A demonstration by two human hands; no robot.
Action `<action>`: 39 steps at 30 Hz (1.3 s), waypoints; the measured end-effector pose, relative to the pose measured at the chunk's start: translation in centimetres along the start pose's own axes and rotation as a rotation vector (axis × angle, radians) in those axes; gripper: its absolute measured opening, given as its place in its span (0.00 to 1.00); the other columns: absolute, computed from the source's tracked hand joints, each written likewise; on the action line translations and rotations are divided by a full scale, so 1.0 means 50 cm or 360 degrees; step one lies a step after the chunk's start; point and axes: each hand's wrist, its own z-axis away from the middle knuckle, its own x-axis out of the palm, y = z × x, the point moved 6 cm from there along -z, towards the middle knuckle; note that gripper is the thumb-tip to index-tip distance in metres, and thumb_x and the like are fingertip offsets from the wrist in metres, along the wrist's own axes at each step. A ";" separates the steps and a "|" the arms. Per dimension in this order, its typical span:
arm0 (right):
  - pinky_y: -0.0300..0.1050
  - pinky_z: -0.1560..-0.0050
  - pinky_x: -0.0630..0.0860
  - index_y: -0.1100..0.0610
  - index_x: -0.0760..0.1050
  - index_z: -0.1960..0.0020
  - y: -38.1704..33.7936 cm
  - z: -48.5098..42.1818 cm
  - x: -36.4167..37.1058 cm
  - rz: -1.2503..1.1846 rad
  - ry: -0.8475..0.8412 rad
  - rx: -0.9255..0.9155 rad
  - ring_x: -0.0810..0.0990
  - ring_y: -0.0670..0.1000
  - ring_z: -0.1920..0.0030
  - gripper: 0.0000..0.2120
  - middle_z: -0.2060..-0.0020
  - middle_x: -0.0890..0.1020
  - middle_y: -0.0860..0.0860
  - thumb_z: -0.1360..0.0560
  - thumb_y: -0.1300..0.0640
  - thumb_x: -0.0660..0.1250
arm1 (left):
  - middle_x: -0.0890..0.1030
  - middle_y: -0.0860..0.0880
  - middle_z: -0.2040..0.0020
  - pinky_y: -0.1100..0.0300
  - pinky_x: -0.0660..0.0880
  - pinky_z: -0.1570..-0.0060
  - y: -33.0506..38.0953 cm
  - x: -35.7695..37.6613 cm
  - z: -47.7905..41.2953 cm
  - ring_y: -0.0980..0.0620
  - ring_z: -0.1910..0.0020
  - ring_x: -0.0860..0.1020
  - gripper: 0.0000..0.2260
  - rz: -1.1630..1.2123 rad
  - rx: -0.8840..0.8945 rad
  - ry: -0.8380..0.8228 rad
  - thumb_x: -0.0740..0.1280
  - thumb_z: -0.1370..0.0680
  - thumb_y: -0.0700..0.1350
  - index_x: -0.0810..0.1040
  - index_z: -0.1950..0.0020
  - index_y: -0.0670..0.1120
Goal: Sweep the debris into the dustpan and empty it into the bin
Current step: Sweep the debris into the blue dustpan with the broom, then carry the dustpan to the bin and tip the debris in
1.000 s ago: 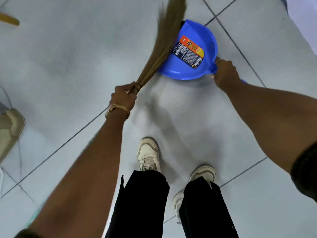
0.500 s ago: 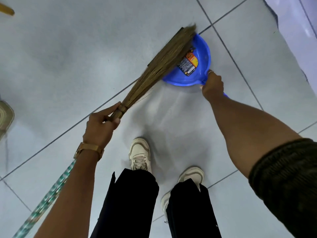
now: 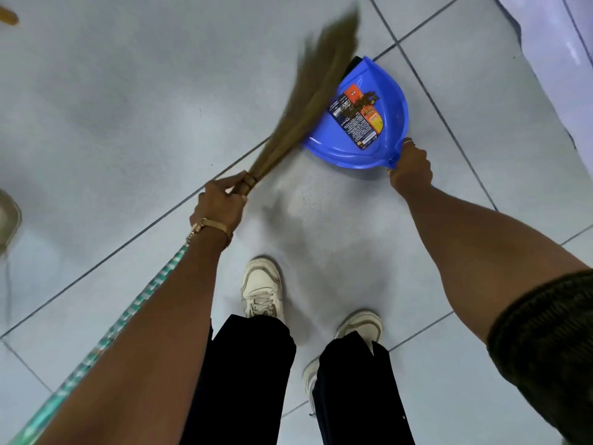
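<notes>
Gripping broom point(image 3: 308, 101), apparently dustpan point(image 3: 390, 101)

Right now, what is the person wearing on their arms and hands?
Both forearms are bare. The left hand has a gold-coloured metal bracelet or watch band at its wrist. The right hand wears a thin ring; a dark ribbed knit sleeve covers the upper arm.

The blue plastic dustpan point(image 3: 390, 146) lies on the grey tiled floor, its open mouth toward the broom point(image 3: 308, 101), with a printed label stuck inside its bowl. A small heap of brown debris point(image 3: 361, 102) lies inside the dustpan, across the upper part of that label. The broom's long tan bristles are blurred, fanning beside the dustpan's open edge; its handle, striped green and white, slants away from the dustpan.
</notes>
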 end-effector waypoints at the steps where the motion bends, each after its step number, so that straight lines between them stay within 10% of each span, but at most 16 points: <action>1: 0.56 0.37 0.73 0.64 0.68 0.36 0.001 -0.002 0.002 0.0001 -0.0010 0.0001 0.76 0.65 0.38 0.17 0.39 0.76 0.63 0.23 0.66 0.64 | 0.84 0.42 0.49 0.44 0.77 0.45 -0.003 0.007 0.015 0.38 0.49 0.80 0.22 -0.0036 0.0020 -0.0033 0.64 0.33 0.48 0.77 0.41 0.65; 16: 0.59 0.39 0.73 0.67 0.65 0.36 0.053 0.189 -0.001 -0.0505 0.0034 0.0314 0.75 0.69 0.39 0.21 0.39 0.77 0.65 0.28 0.68 0.64 | 0.82 0.52 0.42 0.47 0.77 0.49 0.087 -0.089 0.340 0.45 0.45 0.79 0.22 -0.0221 0.0546 0.0049 0.58 0.26 0.55 0.60 0.34 0.73; 24: 0.55 0.42 0.75 0.64 0.66 0.38 0.149 0.514 -0.110 -0.0838 0.0065 0.0685 0.78 0.65 0.41 0.20 0.43 0.79 0.62 0.29 0.68 0.64 | 0.77 0.45 0.37 0.47 0.71 0.44 0.300 -0.004 0.472 0.41 0.39 0.75 0.19 -0.0539 0.0675 -0.0085 0.54 0.19 0.52 0.63 0.28 0.55; 39: 0.60 0.36 0.72 0.64 0.65 0.33 0.683 0.999 -0.264 -0.1570 0.0423 0.1894 0.75 0.66 0.37 0.21 0.39 0.76 0.65 0.26 0.70 0.60 | 0.75 0.43 0.43 0.47 0.75 0.54 0.397 0.341 1.055 0.39 0.51 0.78 0.23 -0.1672 0.1717 -0.0432 0.49 0.18 0.55 0.53 0.23 0.56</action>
